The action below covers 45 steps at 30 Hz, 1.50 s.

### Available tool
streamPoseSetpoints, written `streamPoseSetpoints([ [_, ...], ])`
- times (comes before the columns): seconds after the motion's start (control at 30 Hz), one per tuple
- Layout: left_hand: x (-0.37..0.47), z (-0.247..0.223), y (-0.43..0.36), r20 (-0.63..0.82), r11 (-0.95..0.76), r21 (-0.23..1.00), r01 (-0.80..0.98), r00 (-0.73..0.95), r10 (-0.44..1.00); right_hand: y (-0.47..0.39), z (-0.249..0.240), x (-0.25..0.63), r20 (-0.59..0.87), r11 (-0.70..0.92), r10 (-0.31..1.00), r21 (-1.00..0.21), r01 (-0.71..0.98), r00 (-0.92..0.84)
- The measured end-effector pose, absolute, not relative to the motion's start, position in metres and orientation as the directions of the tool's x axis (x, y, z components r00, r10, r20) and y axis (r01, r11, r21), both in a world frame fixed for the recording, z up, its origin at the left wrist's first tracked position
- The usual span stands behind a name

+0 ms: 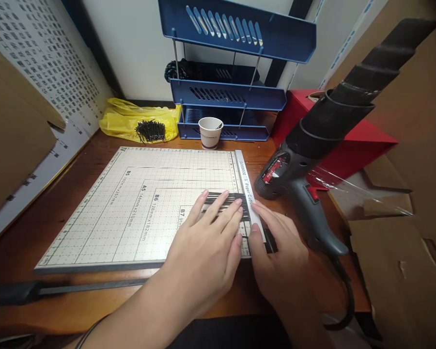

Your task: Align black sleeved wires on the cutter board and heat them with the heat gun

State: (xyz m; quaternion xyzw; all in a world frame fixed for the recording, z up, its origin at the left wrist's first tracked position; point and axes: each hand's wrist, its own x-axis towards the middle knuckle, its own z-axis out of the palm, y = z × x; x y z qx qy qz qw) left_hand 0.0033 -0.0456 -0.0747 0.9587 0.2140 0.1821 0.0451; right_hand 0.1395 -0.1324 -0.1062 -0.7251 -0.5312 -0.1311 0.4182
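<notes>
Here, left hand (pixel 202 242) spread on black strands (pixel 244 203), right hand (pixel 282 245) parted on "Paper Cutt…" strip (pixel 245 186), "A5" board (pixel 105 208)

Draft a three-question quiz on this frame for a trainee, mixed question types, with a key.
1. Which hand rests over the black strips?
2. True or false: the right hand touches the bar of the cutter.
3. Where does the cup stand? A) on the cutter B) in front of the blue trays C) inside the red box

Key: 1. The left hand. 2. True. 3. B.
</notes>
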Motion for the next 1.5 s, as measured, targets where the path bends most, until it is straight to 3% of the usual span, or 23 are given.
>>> streamPoseSetpoints([
  [0.37, -0.008, -0.066, -0.051, 0.246, -0.900, 0.172, 0.401, 0.867, 0.434, -0.133, -0.107, 0.139, 0.644, -0.101, 0.633, -0.482, 0.871, 0.430],
  [0.6, -0.022, -0.068, -0.063, 0.274, -0.868, 0.219, 0.446, 0.825, 0.494, -0.131, -0.105, 0.138, 0.692, -0.056, 0.598, -0.467, 0.882, 0.404],
  [1.0, -0.013, -0.072, -0.063, 0.291, -0.882, 0.142, 0.450, 0.832, 0.471, -0.130, -0.107, 0.138, 0.724, -0.071, 0.554, -0.451, 0.890, 0.411],
  [1.5, -0.004, -0.068, -0.057, 0.243, -0.900, 0.106, 0.422, 0.867, 0.435, -0.129, -0.107, 0.139, 0.704, -0.079, 0.594, -0.430, 0.899, 0.389],
])
